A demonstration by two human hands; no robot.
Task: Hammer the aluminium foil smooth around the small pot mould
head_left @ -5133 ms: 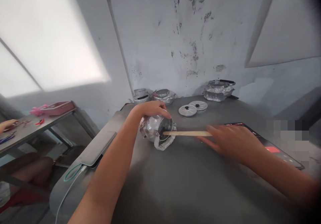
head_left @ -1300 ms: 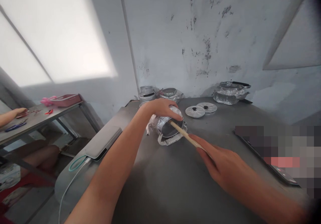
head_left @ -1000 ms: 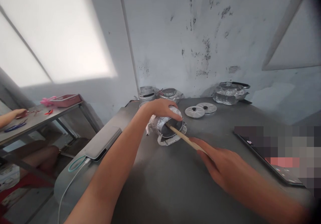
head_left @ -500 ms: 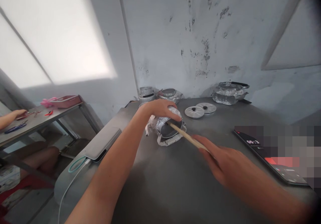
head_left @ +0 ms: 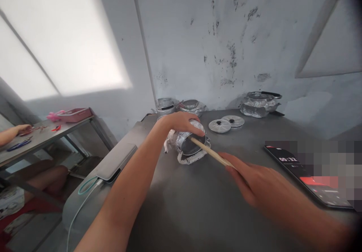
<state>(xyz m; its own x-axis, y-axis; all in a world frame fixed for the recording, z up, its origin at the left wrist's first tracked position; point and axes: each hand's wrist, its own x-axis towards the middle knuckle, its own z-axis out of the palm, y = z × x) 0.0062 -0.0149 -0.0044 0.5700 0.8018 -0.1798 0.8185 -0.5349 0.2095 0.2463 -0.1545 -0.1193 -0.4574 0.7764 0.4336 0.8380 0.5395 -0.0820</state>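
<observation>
One stick [head_left: 210, 152], tip into pot [head_left: 186, 142].

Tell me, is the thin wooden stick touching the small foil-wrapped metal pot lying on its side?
Touching. In the head view the wooden stick held by the right hand ends on the dark open mouth of the foil-wrapped pot, which the left hand grips.

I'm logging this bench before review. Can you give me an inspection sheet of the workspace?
Surface: grey metal table, dull, worn.
Job's things: small foil-wrapped metal pot on its side; thin wooden stick, tip at its mouth.
Clutter: two round metal lids; foil-wrapped pots by the wall; black phone; grey power bank.
Hands: left hand on the pot; right hand holds the stick.
Cables: white cable from the power bank.
Surroundings: stained wall; another person's hand at a side table.
</observation>
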